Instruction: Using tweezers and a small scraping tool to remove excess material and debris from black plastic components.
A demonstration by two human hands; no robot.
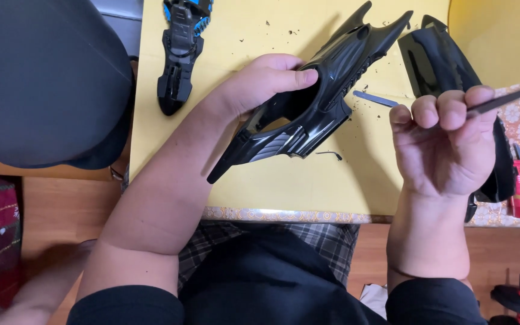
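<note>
R: my right hand [446,141] curled round a thin dark rod [504,99], tip out to 2 o'clock | L: my left hand [260,84] gripping black winged shell [314,102] | shell at 9 o'clock of right hand, long axis 7-to-1 | left hand nearer | far: blue-black part [179,51] on yellow table [272,186]

One head-worn camera looks steeply down, close over the yellow table [308,192] and lap.
</note>
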